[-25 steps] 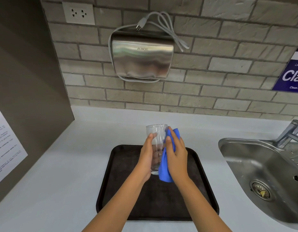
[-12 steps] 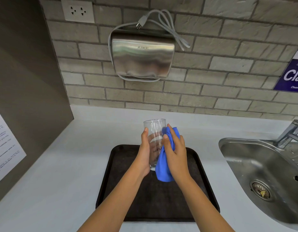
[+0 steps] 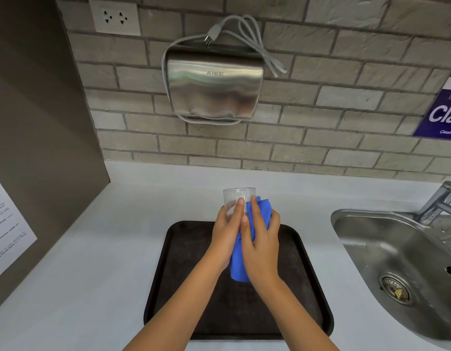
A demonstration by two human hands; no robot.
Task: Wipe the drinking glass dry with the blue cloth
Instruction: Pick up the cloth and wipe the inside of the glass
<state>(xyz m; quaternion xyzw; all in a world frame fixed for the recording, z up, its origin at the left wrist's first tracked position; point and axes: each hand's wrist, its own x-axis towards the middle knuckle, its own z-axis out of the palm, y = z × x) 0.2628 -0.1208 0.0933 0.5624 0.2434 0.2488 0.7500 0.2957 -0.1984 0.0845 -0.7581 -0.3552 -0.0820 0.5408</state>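
A clear drinking glass (image 3: 235,198) is held upright above the far edge of a dark tray (image 3: 183,274). My left hand (image 3: 225,234) grips its left side, fingers reaching up near the rim. My right hand (image 3: 262,239) presses a bunched blue cloth (image 3: 238,262) against the glass's right and near side. The cloth shows above my right fingers and hangs down between my wrists. Only the top part of the glass is visible; the lower part is hidden by my hands and the cloth.
The tray lies on a white counter (image 3: 92,249). A steel sink (image 3: 396,262) with a tap (image 3: 439,201) is to the right. A steel hand dryer (image 3: 214,92) hangs on the brick wall ahead. A brown side panel (image 3: 42,122) stands on the left.
My hands have closed together around the glass. The cloth has spread over more of the glass's near side, and my left fingers have slid higher toward the rim.
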